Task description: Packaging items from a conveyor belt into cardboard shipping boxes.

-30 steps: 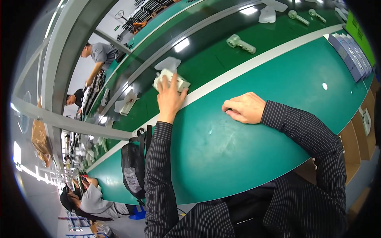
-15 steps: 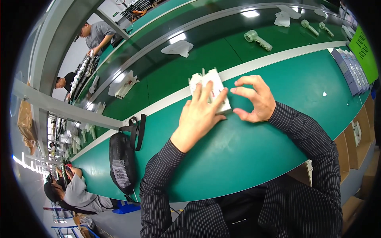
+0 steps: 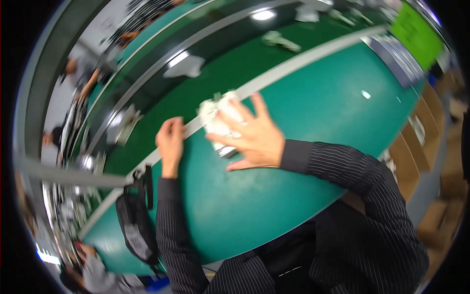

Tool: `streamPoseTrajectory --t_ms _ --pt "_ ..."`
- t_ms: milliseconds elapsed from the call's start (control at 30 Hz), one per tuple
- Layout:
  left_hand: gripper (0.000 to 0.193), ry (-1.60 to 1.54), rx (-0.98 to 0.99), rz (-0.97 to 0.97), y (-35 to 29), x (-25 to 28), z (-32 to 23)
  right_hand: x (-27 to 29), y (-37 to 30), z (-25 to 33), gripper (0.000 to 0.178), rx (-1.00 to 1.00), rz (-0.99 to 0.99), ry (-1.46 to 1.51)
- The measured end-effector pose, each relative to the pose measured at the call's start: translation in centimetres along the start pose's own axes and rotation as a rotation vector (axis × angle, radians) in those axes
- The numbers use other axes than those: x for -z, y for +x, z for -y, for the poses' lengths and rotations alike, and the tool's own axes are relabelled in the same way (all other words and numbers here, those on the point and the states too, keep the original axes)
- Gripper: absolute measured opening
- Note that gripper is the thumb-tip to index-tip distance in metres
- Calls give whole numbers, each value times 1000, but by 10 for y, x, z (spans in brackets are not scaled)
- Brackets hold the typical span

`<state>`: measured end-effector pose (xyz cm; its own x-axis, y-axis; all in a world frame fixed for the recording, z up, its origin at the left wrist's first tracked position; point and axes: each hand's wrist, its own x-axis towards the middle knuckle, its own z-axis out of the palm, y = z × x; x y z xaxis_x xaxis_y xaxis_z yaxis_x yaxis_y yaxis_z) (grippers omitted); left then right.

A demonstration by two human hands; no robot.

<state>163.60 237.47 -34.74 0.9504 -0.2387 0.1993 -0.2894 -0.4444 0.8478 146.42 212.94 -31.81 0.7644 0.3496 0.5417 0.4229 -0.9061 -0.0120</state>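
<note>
A small white carton (image 3: 210, 116) with raised flaps at its far end lies by the pale rail at the bench's far edge; it is slightly blurred. My right hand (image 3: 257, 134) rests over its right side with fingers spread, covering part of it. To the left of the carton and apart from it, my left hand (image 3: 170, 144) is raised near the rail, its fingers curled together. What is inside those fingers, if anything, is hidden.
A black bag (image 3: 136, 225) with a strap lies on the bench at left. Beyond the rail, a green conveyor belt (image 3: 245, 68) carries a pale handheld fan (image 3: 280, 41) and plastic bags (image 3: 185, 66). Grey-blue boxes (image 3: 395, 60) and a green bin (image 3: 418, 36) stand far right. Other people work at left.
My left hand has left the carton and moved left, its fingers now curled. My right hand has come onto the carton with spread fingers. The whole view has swung to the right.
</note>
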Motion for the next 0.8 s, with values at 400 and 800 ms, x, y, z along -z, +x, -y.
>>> streamPoseTrajectory --t_ms 400,800 --pt "27 205 -299 150 -2 17 26 -20 -36 29 73 -91 -362 225" --pt "40 431 -282 116 -10 21 14 214 -439 -12 80 -1133 -293 -665"
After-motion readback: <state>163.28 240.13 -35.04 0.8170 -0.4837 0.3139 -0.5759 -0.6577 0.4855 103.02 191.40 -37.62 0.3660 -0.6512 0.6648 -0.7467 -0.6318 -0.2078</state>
